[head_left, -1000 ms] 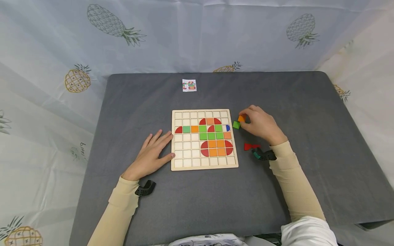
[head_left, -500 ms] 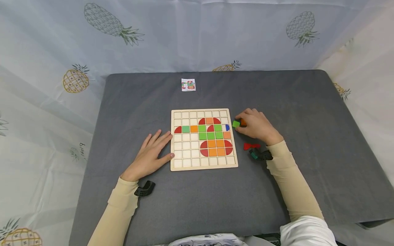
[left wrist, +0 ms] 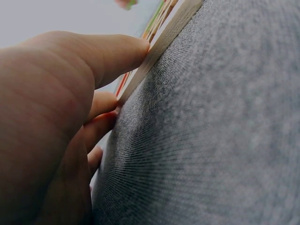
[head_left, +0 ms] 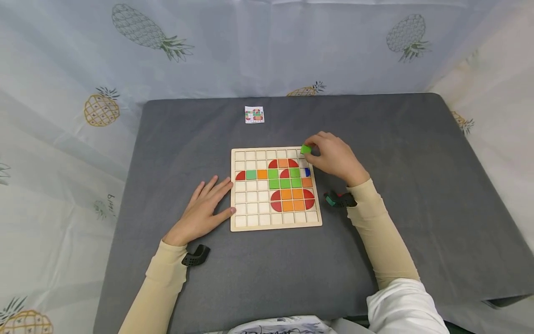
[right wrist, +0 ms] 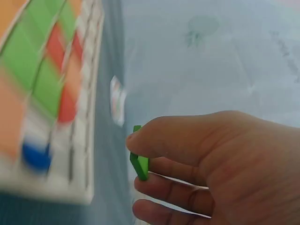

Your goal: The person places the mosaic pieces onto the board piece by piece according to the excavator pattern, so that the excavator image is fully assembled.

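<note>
My left hand (head_left: 203,218) lies on the table with its fingers spread. Its thumb and fingertips touch the left edge of a wooden grid board (head_left: 250,227), and the left wrist view shows the thumb against the board's side (left wrist: 161,44). Between thumb and fingers, my right hand (head_left: 335,155) pinches a green square tile (head_left: 306,149). That tile is held above the board's far right corner, and in the right wrist view the green tile (right wrist: 140,164) stands on edge. Red, green and orange tiles fill some cells, with a blue piece (head_left: 307,172) near the right side.
A small printed pattern card (head_left: 254,115) lies beyond the board on the grey-covered table (head_left: 396,139). Red pieces right of the board are mostly hidden by the wrist camera (head_left: 344,200). A pineapple-print curtain (head_left: 250,51) hangs behind.
My right hand has picked up the green tile from beside the board and carried it left and away from me. The orange tile seen earlier is now out of sight. My left hand stays put.
</note>
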A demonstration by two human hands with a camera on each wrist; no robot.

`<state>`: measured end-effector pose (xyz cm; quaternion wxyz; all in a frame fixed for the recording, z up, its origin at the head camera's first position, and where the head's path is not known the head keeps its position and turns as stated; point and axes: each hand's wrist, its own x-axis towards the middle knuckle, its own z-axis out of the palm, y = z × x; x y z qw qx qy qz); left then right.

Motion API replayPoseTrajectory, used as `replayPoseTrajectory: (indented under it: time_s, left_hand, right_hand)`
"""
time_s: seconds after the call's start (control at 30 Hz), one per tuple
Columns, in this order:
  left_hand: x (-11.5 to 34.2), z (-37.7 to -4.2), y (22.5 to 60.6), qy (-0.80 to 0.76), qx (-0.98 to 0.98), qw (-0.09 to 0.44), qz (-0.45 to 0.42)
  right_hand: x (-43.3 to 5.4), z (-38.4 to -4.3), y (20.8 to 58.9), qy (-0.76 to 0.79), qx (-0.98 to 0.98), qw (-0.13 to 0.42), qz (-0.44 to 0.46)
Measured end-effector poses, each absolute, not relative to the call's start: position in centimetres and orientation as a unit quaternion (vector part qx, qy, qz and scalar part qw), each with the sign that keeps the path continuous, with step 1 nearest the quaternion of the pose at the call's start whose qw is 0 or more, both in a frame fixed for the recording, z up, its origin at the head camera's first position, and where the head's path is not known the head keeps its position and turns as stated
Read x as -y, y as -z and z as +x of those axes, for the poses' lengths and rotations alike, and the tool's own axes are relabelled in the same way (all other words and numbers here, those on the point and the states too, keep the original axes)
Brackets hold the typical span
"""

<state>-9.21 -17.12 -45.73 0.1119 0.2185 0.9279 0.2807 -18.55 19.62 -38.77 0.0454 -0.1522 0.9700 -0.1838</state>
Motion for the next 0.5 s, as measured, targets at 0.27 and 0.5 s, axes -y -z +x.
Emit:
replayPoseTrajectory:
  time_s: [0.27,0.5]
  left_hand:
    - [17.1,-9.3,45.8,-0.282,-0.927,0.113,0.221]
    - [17.2,-9.2,45.7,-0.288,-0.926,0.110,0.217]
  right_hand:
    - [-15.5,-18.9,37.3,0.233,-0.951,0.033,-0.199]
    - [-11.4,-18.0,37.9,0.265,-0.916,0.022,-0.301]
